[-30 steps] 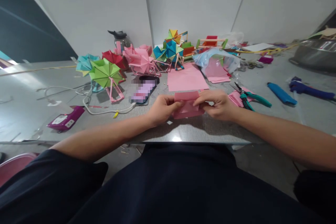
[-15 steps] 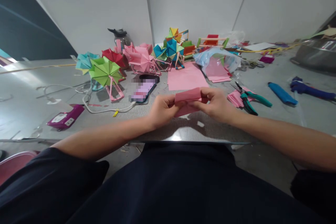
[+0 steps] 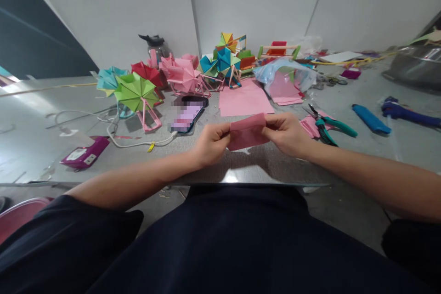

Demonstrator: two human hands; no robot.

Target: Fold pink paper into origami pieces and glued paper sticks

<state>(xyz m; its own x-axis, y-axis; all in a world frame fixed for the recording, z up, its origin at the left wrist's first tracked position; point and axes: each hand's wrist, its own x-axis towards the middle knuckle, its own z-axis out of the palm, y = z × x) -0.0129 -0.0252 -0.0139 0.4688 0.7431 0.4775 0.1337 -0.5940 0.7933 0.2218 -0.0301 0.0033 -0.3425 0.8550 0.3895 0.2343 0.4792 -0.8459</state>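
A pink sheet of paper (image 3: 248, 134) with a fold along its upper part is stretched between my hands, above the front of the grey table (image 3: 186, 170). My left hand (image 3: 212, 143) pinches its left end between thumb and fingers. At the other end, my right hand (image 3: 285, 134) is closed on the paper in the same way. Just beyond the hands lies a larger flat pink sheet (image 3: 244, 101). Green-handled pliers (image 3: 327, 126) rest on small pink paper pieces (image 3: 310, 125), right of my right hand.
Left of centre are a phone (image 3: 188, 117) on a white cable (image 3: 138, 146), folded-paper wheels (image 3: 136, 93) and a purple tissue pack (image 3: 86, 152). A plastic bag (image 3: 285, 73) with pink paper lies behind. On the right are a blue object (image 3: 371, 119) and a dark-blue glue gun (image 3: 409, 114).
My thumbs have moved apart from the middle of the pink paper towards its ends. More of its front face now shows below the fold.
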